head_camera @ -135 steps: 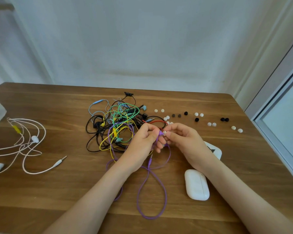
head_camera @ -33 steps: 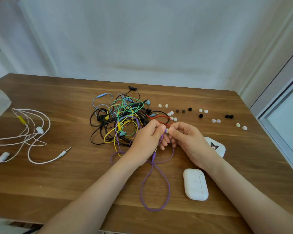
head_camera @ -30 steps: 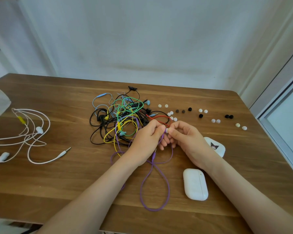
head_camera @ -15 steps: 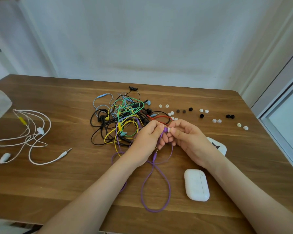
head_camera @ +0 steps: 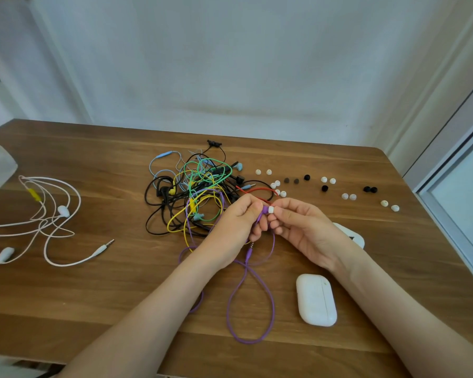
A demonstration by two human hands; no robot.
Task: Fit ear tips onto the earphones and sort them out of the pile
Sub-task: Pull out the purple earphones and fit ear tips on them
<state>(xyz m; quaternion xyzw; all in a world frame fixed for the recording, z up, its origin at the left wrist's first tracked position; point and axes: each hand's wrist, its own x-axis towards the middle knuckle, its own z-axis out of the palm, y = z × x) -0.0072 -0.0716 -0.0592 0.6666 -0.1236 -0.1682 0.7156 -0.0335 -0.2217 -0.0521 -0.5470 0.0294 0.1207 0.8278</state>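
The white ear tip (head_camera: 271,210) now sits on the purple earphone (head_camera: 263,211), no longer loose; left hand (head_camera: 236,222) pinches the bud, right hand (head_camera: 298,225) pinches the tip, pile (head_camera: 191,192) just beyond.

Left hand (head_camera: 236,222) and right hand (head_camera: 301,227) pinched, fingertips seemingly touching.

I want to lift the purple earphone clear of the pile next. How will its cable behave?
Probably floppy: the purple cable droops from the left hand in slack loops. It likely snags, since it threads into the tangled pile. Seemingly light.
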